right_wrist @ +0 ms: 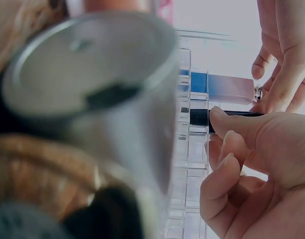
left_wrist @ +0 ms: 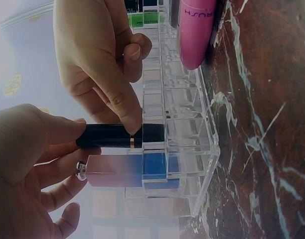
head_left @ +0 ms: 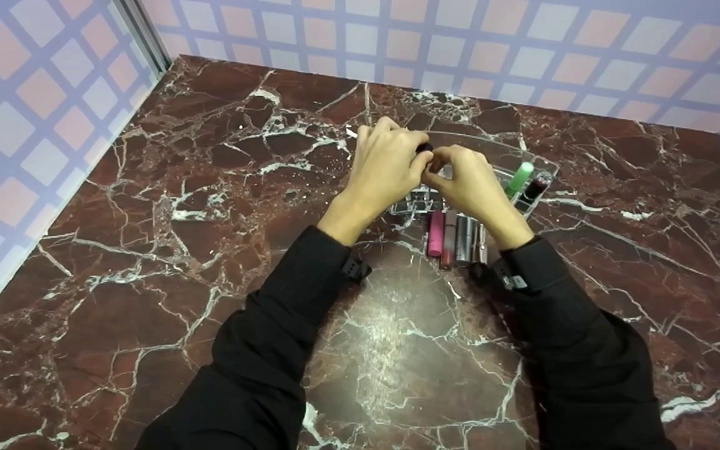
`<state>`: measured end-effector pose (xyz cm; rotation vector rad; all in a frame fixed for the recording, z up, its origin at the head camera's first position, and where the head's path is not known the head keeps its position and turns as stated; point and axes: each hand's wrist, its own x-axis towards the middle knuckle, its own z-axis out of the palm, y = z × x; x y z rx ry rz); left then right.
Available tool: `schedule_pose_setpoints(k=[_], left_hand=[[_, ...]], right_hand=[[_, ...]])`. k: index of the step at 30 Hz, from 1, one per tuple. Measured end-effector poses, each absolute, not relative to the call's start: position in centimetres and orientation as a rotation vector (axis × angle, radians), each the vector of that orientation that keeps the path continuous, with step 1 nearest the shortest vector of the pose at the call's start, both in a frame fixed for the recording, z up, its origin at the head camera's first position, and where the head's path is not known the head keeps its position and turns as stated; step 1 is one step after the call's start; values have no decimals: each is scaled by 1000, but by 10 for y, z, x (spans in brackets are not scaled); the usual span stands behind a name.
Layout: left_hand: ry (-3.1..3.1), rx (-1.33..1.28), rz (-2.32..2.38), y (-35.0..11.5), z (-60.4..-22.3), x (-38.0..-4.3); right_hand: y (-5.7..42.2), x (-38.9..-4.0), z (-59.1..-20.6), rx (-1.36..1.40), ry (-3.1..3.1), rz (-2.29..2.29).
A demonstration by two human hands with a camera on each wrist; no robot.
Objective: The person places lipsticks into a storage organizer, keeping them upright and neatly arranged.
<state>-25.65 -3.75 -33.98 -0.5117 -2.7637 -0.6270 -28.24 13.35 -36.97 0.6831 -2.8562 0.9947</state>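
Note:
A black lipstick tube (left_wrist: 106,136) with a thin gold band has its lower end inside a compartment of the clear organizer (left_wrist: 190,132). My left hand (head_left: 386,159) pinches its outer end with thumb and fingers. My right hand (head_left: 470,181) pinches it closer to the organizer, the thumb by the gold band in the left wrist view. Right beside it, a pink-and-blue tube (left_wrist: 115,170) with a round silver-like tip occupies the neighbouring compartment. The hands hide much of the organizer in the head view.
In front of the organizer lie a pink tube (head_left: 435,233), a brownish tube (head_left: 449,240), a silver-grey tube (head_left: 464,240) and other cosmetics. A green tube (head_left: 519,179) and a dark bottle (head_left: 535,187) stand at its right end. Patterned walls (head_left: 435,44) border the marbled table (head_left: 166,312).

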Motion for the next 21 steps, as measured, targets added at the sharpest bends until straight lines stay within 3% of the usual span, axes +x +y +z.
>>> schedule_pose_setpoints(k=[21], left_hand=[[-2830,-520,-558,-36,-342,-258]], right_hand=[[133,-281,-370,663,-2907,954]])
